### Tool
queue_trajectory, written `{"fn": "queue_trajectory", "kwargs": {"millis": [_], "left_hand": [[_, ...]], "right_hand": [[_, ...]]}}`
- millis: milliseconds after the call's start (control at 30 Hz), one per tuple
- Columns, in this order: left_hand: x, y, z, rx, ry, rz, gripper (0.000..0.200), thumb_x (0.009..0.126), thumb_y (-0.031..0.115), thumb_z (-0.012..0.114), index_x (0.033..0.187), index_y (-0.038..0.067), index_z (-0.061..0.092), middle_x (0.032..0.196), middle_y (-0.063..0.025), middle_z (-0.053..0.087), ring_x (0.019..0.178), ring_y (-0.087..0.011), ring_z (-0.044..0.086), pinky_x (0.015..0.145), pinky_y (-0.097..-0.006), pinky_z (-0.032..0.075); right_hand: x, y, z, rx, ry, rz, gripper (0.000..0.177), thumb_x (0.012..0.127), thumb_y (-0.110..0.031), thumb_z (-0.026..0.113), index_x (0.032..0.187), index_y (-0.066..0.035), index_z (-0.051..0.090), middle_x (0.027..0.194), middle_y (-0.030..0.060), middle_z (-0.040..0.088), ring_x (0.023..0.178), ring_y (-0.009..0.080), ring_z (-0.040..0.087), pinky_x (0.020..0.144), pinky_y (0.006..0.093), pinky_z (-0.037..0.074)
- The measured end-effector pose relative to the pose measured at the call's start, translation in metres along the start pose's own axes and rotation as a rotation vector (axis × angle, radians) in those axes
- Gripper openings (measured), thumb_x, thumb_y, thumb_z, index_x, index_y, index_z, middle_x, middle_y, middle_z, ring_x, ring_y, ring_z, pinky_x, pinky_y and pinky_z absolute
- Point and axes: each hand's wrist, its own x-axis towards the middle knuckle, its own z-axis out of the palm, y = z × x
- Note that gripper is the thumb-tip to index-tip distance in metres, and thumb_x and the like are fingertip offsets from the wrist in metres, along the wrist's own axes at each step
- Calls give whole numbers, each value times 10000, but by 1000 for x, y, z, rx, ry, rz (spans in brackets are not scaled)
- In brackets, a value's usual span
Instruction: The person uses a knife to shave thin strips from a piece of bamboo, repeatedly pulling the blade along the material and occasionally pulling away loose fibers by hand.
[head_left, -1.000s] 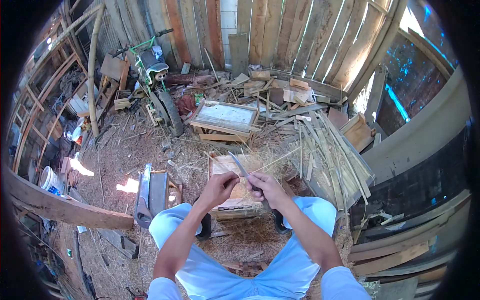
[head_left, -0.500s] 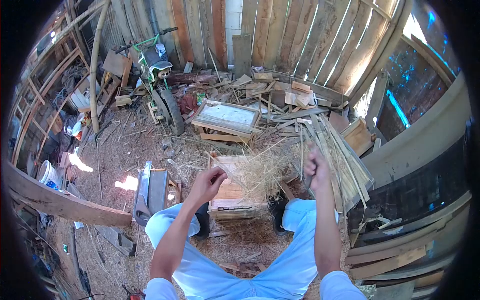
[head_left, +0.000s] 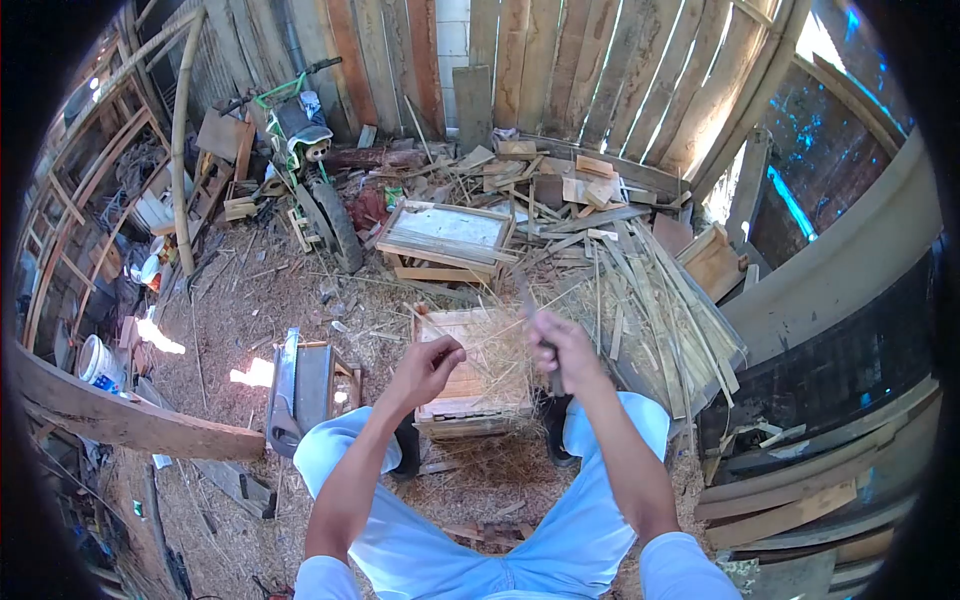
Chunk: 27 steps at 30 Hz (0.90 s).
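Observation:
My right hand (head_left: 565, 352) is closed round the dark handle of a knife (head_left: 527, 296), its blade pointing up and away from me. My left hand (head_left: 428, 370) is closed in a pinch at the end of a thin wood strip (head_left: 432, 322), which slants up and left. Between my knees stands a wooden box (head_left: 462, 408) with a pale plank top. A tangle of thin shavings (head_left: 505, 350) lies over its right side, below and left of the knife hand.
A handsaw (head_left: 284, 400) rests on a small bench (head_left: 315, 385) at my left knee. Long thin slats (head_left: 670, 320) are piled to the right. Ahead are a framed wooden tray (head_left: 448, 228), a small motorbike (head_left: 320, 195) and scrap wood (head_left: 520, 175).
My right hand has moved left with the knife, from above the slats to over the shavings. My left hand has shifted slightly right. The view has turned a little.

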Motion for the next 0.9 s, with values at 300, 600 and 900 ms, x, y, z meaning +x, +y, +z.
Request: {"fn": "queue_trajectory", "kwargs": {"millis": [300,600,900], "left_hand": [[-8,5,-10,45,23,9,145,865,134,610,873,-11,610,599,-120,553,479,-164,465,483,-308,384],[1,10,19,59,119,98,104,848,110,619,840,7,612,694,-141,613,556,-261,582,523,-348,441],[-3,3,9,88,181,127,74,836,70,639,832,1,613,635,-115,591,491,-147,533,477,-278,424]], "right_hand": [[-15,-46,-55,315,140,-358,326,955,-194,484,1236,-29,499,753,-17,498,528,24,372,397,157,295],[-9,27,24,-84,-81,60,350,937,-238,536,1244,-72,513,758,-6,508,530,30,393,400,160,288],[-2,-4,-11,183,41,-71,249,949,-157,491,1172,-52,529,753,-2,516,533,37,402,408,162,300]]}}
